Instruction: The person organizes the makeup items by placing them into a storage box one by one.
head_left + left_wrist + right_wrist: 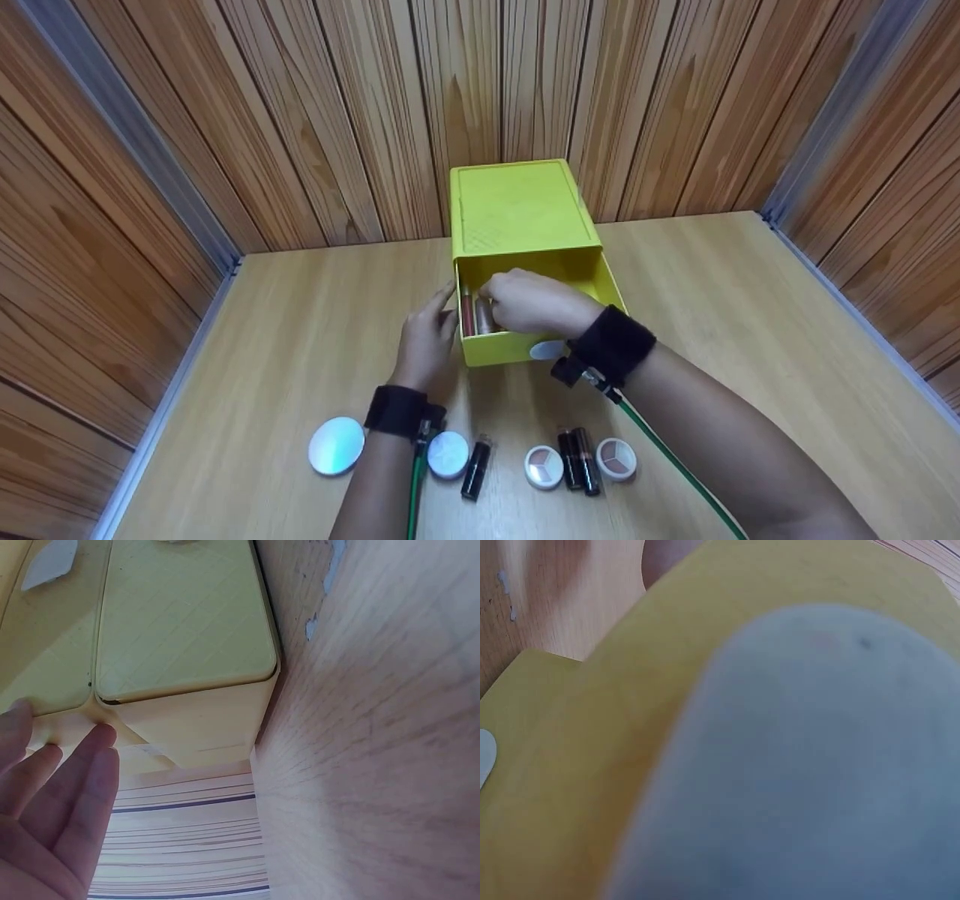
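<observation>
A yellow drawer box stands at the back with its drawer pulled out. My right hand is inside the drawer, fingers curled downward beside a brownish tube. Its fingertips are hidden, so I cannot tell whether they grip it. A red tube lies along the drawer's left wall. My left hand is at the drawer's left outer side; in the left wrist view its extended fingers reach the yellow side. Close up in the right wrist view, a pale rounded handle covers much of the drawer front.
Along the table's front lie a shiny round disc, a white round container, a black tube, two round three-pan compacts and two dark tubes. Wood-panelled walls enclose the back and sides.
</observation>
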{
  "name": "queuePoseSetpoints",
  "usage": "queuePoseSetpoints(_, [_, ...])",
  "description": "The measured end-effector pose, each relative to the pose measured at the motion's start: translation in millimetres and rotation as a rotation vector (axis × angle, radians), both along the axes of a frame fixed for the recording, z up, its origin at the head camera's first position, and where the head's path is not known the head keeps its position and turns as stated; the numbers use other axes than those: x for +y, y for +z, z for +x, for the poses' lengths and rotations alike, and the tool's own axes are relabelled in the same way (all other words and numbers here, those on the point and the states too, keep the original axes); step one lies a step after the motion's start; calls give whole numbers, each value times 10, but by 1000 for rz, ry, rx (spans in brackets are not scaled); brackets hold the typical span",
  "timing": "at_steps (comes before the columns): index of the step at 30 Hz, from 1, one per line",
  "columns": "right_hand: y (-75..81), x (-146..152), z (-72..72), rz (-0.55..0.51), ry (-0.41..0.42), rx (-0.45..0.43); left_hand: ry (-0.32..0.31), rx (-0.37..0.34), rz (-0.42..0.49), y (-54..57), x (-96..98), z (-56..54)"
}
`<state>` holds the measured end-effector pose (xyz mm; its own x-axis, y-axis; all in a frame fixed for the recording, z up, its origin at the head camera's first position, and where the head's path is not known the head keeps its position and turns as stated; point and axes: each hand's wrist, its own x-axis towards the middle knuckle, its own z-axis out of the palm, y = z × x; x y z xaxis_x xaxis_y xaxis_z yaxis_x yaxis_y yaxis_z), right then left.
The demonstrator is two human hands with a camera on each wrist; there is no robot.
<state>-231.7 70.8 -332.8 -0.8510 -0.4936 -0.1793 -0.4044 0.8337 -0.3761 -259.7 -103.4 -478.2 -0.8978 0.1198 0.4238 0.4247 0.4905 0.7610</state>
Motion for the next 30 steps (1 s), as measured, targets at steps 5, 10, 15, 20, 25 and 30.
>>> queuePoseSetpoints(5, [15, 0, -27, -18, 6, -36, 2, -9, 4, 16, -2, -19])
queuePoseSetpoints(10, [17, -1, -26, -31, 7, -67, 11, -36, 1, 6, -5, -6])
queuePoseSetpoints(15, [14, -1, -19, -37, -1, -71, 10, -46, 6, -8, -10, 10])
queuePoseSetpoints(20, [50, 19, 18, -69, -30, -41, 1, -39, 13, -20, -12, 15])
queuePoseSetpoints(25, [166, 105, 138, -174, -98, 46, -15, -15, 18, -11, -16, 6])
queuePoseSetpoints(30, [204, 312, 346, -360, -89, 307, -22, 8, 8, 2, 2, -9])
